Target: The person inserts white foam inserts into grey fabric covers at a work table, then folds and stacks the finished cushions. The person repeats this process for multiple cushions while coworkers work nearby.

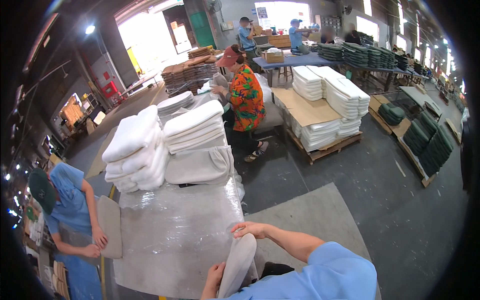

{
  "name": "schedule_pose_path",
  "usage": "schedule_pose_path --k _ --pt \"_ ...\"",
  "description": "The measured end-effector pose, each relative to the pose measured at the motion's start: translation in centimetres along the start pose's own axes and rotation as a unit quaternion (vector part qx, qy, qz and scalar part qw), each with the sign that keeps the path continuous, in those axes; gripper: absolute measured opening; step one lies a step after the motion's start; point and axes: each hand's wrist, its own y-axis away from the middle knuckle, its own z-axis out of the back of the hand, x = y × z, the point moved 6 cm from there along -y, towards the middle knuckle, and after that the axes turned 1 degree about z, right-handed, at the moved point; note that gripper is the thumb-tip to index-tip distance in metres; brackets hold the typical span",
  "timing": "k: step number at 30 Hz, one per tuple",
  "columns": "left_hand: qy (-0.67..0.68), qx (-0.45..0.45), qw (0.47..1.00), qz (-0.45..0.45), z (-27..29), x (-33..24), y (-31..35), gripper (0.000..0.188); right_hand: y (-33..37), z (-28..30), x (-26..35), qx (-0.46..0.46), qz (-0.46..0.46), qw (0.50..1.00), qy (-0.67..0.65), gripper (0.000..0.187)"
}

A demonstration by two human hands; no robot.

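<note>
A light grey seat cushion (239,262) stands on its edge at the near right corner of the plastic-covered table (175,235), close against my body. My left hand (215,276) is closed on the cushion's left side, low down. At its far rounded end, my right hand (251,229) bends its fingers over the edge, with the fingertips pointing left. What lies under those fingertips is hard to make out. Farther along the table lie grey cushion covers (200,166), a stack of white foam pads (195,125) and a pile of fluffy white padding (134,147).
At the left a co-worker in blue (70,195) handles another grey cushion (109,227). A person in an orange patterned shirt (247,97) sits beyond the stacks. White pads rest on a pallet (325,154) at the right; green cushions (427,142) lie past it.
</note>
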Motion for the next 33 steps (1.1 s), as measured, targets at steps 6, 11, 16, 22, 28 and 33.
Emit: schedule_pose_path --k 6,11,16,22,28,33 --pt "-0.020 -0.049 0.999 -0.014 0.2 0.5 -0.8 0.039 -1.3 1.4 -0.8 0.026 -0.044 0.999 -0.003 0.058" --pt "-0.093 -0.238 0.954 -0.158 1.9 -1.1 0.7 0.030 -3.0 2.0 -1.6 0.063 -0.093 0.993 0.047 0.060" --pt "-0.162 -0.307 0.907 -0.240 1.3 -4.1 2.2 0.023 -5.1 3.8 -1.0 0.110 -0.108 0.931 0.330 0.069" --pt "-0.129 -0.319 0.910 -0.233 2.2 -4.2 3.7 0.021 -7.7 -3.1 0.9 0.172 -0.025 0.782 0.598 0.047" --pt "-0.186 -0.243 0.935 -0.177 3.8 -1.0 5.7 0.038 -8.1 -5.2 2.4 0.124 0.043 0.677 0.724 0.043" --pt "-0.165 -0.112 0.979 -0.033 6.7 5.8 6.9 0.050 -8.1 -4.6 0.8 0.094 -0.063 0.748 0.654 0.045"
